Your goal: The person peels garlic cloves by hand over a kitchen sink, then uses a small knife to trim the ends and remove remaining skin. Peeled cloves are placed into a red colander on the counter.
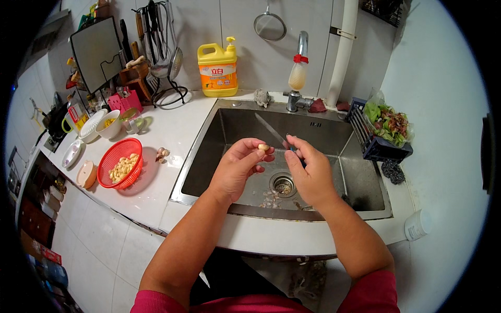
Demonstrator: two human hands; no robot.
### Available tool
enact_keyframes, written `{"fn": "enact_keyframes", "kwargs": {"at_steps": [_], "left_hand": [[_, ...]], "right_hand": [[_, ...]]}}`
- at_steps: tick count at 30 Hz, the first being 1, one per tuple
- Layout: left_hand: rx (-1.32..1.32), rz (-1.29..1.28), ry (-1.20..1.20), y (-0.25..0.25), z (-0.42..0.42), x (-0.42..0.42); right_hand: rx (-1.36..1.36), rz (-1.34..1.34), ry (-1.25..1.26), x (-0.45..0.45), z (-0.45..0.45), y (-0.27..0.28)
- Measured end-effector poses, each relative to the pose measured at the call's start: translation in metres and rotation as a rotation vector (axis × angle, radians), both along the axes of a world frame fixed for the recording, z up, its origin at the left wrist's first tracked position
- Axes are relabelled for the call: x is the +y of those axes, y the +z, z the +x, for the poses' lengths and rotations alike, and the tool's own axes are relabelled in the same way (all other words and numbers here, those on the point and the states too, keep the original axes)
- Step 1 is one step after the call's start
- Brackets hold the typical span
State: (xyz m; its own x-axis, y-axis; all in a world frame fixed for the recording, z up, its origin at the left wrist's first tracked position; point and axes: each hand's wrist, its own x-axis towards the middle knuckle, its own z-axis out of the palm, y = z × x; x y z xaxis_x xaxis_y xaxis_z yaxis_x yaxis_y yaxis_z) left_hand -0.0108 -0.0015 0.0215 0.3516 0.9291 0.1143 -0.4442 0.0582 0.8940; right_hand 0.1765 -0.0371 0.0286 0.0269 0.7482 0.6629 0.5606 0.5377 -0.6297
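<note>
Over the stainless steel sink (250,129), my left hand (238,164) pinches a pale garlic clove (264,147) between thumb and fingertips. My right hand (309,168) grips a small knife (272,130) by its dark blue handle, which the fingers mostly cover. The blade points up and to the left, apart from the clove. Below the hands, scraps of garlic skin (271,200) lie on the sink floor beside the drain strainer (282,184). On the counter to the left, a red plastic colander (137,172) holds many peeled cloves, with several unpeeled cloves (161,154) next to it.
Behind the sink stand a yellow detergent jug (217,70) and the faucet (299,70). A dark rack (362,135) with leafy scraps occupies the right rim, near a steel-wool scourer (393,172) and white cup (417,225). Farther left are a white bowl (113,131) and utensil stand (172,97).
</note>
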Motion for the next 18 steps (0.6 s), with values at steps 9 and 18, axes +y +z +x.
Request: {"fn": "enact_keyframes", "kwargs": {"at_steps": [9, 18], "left_hand": [[0.234, 0.151, -0.035, -0.006, 0.004, 0.0], [0.374, 0.233, 0.018, -0.002, 0.008, -0.008]], "right_hand": [[0.0, -0.077, 0.059, -0.004, -0.001, 0.015], [-0.135, -0.021, 0.046, -0.002, -0.001, 0.007]]}}
